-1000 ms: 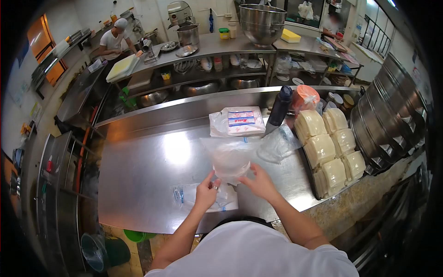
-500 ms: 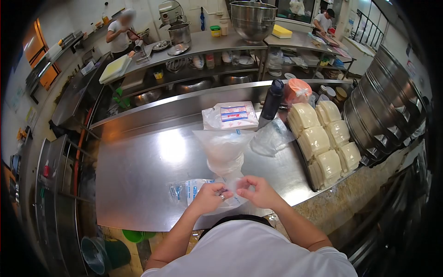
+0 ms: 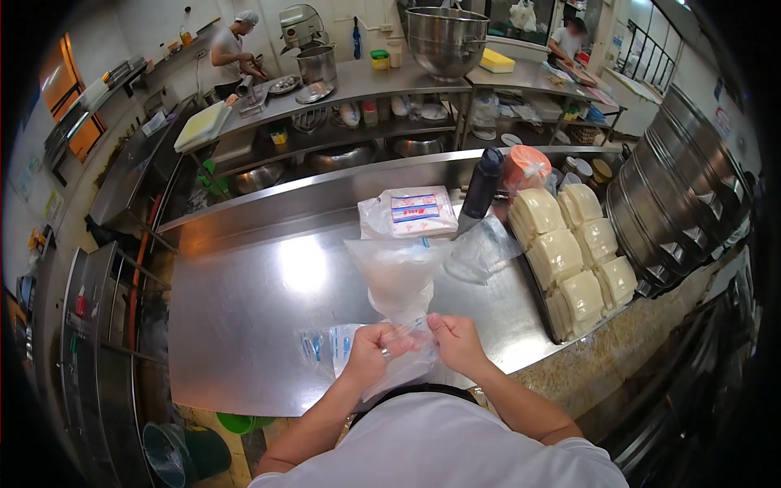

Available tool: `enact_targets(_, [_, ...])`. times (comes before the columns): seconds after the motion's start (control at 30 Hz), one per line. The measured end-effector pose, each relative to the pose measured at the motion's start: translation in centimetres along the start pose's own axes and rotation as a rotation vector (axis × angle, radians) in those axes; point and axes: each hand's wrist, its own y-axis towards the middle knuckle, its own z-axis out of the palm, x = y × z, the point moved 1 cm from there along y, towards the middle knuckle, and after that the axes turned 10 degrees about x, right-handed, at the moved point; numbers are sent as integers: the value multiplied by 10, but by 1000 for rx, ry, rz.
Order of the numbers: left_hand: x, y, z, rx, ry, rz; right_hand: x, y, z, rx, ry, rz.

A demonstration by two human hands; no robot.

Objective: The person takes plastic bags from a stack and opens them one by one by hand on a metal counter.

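Near the front edge of the steel table (image 3: 236,325), my left hand (image 3: 376,351) and my right hand (image 3: 457,342) are closed on a clear plastic bag (image 3: 415,329) with blue print, stretched between them. Just beyond it stands a translucent bag (image 3: 397,272) with whitish contents. A flat plastic pack with blue print (image 3: 342,340) lies partly under my left hand. Farther back is a white package with red and blue print (image 3: 413,211). Crumpled clear plastic (image 3: 482,250) rests to its right.
Stacks of wrapped pale squares (image 3: 557,256) fill a dark tray at the right, beside tall steel steamers (image 3: 675,195). A dark bottle (image 3: 483,183) and an orange container (image 3: 527,167) stand at the back. Two people work at far counters, left (image 3: 232,57) and right (image 3: 565,45).
My hands have moved from the filled bag toward the table's front edge and now pull a clear bag between them. The person at the far left has changed posture.
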Motion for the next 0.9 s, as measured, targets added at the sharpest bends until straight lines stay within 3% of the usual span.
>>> enact_targets(0.1, [-1, -5, -4, 133, -459, -83, -29, 20, -4, -150, 60, -130])
enact_targets(0.2, [-25, 5, -19, 227, -5, -401, 2, 33, -51, 109, 1255, 171])
enact_targets(0.3, [-43, 26, -68, 409, 57, -391, 12, 51, -79, 578, 1218, 151])
enact_targets(0.37, [-85, 59, -60, 172, -128, -123, 24, 80, -89, 533, 1090, 85])
enact_targets(0.43, [-100, 97, -89, 18, -196, -300, 47, 108, -90, 567, 999, -21])
enact_targets(0.53, [-49, 121, -119, -120, -33, -480, 13, 149, -59, 151, 765, 166])
enact_targets(0.63, [45, 128, -152, -157, -339, -465, -64, 163, -29, -6, 981, 374])
enact_targets(0.73, [87, 109, -150, -375, -249, -367, -146, 178, -16, 91, 500, 341])
enact_targets(0.83, [121, 97, -179, -331, -212, -328, -115, 166, -30, 58, 399, 381])
enact_targets(0.87, [124, 94, -198, -218, 3, -347, -115, 150, -36, 86, 335, 260])
enact_targets(0.9, [103, 96, -183, -296, 96, -229, -109, 147, -51, 111, 260, 116])
